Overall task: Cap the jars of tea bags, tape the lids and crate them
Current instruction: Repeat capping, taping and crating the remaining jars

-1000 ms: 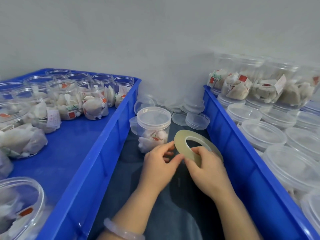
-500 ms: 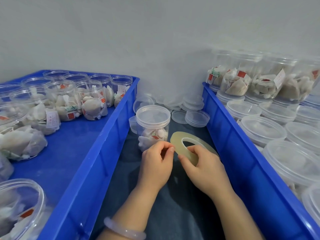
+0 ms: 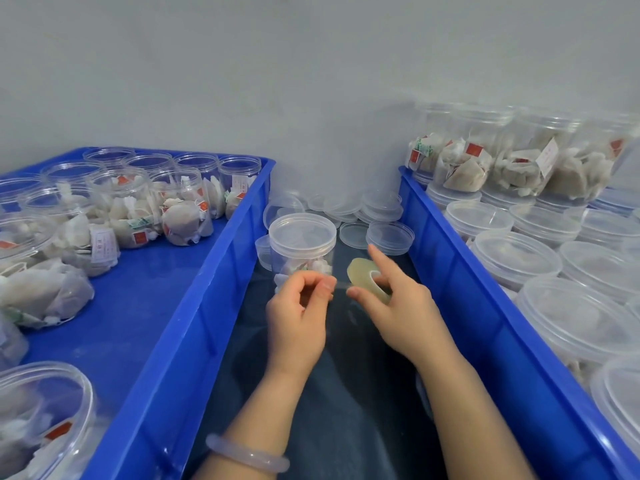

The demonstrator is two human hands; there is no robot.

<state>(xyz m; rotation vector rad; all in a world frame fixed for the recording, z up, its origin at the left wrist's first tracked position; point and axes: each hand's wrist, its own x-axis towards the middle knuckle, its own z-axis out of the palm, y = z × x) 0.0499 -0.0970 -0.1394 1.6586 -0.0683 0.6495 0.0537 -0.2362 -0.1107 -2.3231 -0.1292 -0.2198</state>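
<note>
A clear jar of tea bags [image 3: 302,249] with its lid on stands on the dark surface between two blue crates. Just in front of it, my right hand [image 3: 398,306] grips a roll of clear tape [image 3: 363,273], index finger pointing up. My left hand [image 3: 301,310] pinches the free end of the tape, and a short strip stretches between the two hands. The roll is tilted, its hole partly covered by my fingers.
The left blue crate [image 3: 194,306] holds several open jars of tea bags [image 3: 180,206]. The right blue crate [image 3: 485,306] holds several capped jars [image 3: 516,259], some stacked. Loose clear lids [image 3: 391,237] lie behind the jar by the grey wall.
My left hand has pulled the tape end away from the roll, opening a short strip. The roll has turned more edge-on and my right index finger has lifted.
</note>
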